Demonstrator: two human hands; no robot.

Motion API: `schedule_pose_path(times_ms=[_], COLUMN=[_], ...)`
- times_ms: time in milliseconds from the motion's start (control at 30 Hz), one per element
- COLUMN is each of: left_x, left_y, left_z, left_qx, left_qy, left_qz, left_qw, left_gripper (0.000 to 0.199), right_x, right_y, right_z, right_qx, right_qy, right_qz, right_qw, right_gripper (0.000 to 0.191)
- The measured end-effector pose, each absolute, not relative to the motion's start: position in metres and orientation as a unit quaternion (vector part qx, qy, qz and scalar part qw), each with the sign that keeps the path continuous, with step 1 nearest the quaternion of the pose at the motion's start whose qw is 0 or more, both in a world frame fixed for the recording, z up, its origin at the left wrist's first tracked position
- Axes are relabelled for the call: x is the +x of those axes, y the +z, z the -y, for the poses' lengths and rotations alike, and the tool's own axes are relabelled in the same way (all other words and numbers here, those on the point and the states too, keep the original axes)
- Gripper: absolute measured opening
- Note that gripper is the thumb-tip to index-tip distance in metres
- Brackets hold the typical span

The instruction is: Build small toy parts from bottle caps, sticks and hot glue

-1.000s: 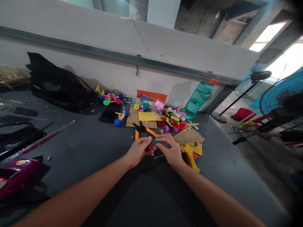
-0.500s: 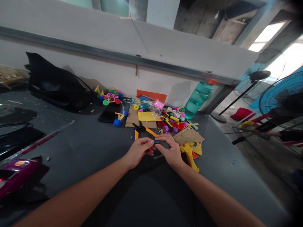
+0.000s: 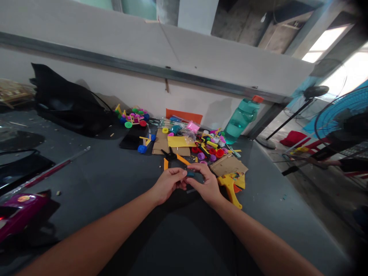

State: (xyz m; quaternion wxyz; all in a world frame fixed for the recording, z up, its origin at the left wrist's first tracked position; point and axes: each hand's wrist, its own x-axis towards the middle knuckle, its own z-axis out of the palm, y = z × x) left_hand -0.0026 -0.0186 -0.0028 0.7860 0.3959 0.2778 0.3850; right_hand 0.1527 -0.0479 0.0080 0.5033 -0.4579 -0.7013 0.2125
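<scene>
In front of the heap of craft parts [image 3: 207, 147], the left hand [image 3: 168, 183] and right hand [image 3: 207, 186] meet above the dark bench [image 3: 94, 184], both curled closed, with their fingertips pinching a small teal piece [image 3: 190, 174] between them. Just behind the hands, at the near edge of the heap, lie orange-handled pliers [image 3: 172, 155]. To the right of the heap, a yellow plastic tool [image 3: 230, 188] lies beside a piece of cardboard [image 3: 228, 165]. The heap itself spreads over a cardboard sheet [image 3: 160, 142] and a yellow card [image 3: 179, 141], with many colored bottle caps among its sticks. Behind the heap, a green water bottle [image 3: 241, 120] stands by the wall. Left of the heap are a toy car built from caps [image 3: 132, 118] and a black bag [image 3: 69, 103], and farther left and nearer lies a purple toy car shell [image 3: 21, 211].
</scene>
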Motion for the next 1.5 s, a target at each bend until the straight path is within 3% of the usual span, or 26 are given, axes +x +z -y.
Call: schedule_pose_path(times_ms=[167, 367, 567, 1000, 1367, 1500], left_x=[-0.0024, -0.0018, 0.0007, 0.0021, -0.0006, -0.0019], left_y=[-0.0024, -0.0027, -0.0017, 0.005, -0.0007, -0.0003], left_z=[0.0192, 0.0215, 0.0223, 0.0259, 0.0213, 0.0212], left_qx=[0.396, 0.42, 0.446, 0.481, 0.412, 0.418], left_qy=[0.387, 0.405, 0.414, 0.428, 0.431, 0.399], left_qz=[-0.279, -0.322, -0.359, -0.382, -0.345, -0.34], left_qw=[0.784, 0.745, 0.708, 0.662, 0.725, 0.742], left_gripper=[0.025, 0.019, 0.02, 0.019, 0.022, 0.021], right_x=[0.1535, 0.1543, 0.1552, 0.1546, 0.1552, 0.1555], right_y=[0.0036, 0.0029, 0.0011, 0.0025, 0.0003, 0.0012], right_z=[0.0458, 0.0466, 0.0444, 0.0441, 0.0447, 0.0434], right_qx=[-0.458, -0.485, -0.497, -0.507, -0.536, -0.531], right_qy=[0.197, 0.208, 0.225, 0.232, 0.242, 0.215], right_qz=[0.693, 0.685, 0.663, 0.652, 0.634, 0.643], right_qw=[0.521, 0.502, 0.514, 0.513, 0.503, 0.509], right_gripper=[0.012, 0.017, 0.005, 0.006, 0.02, 0.012])
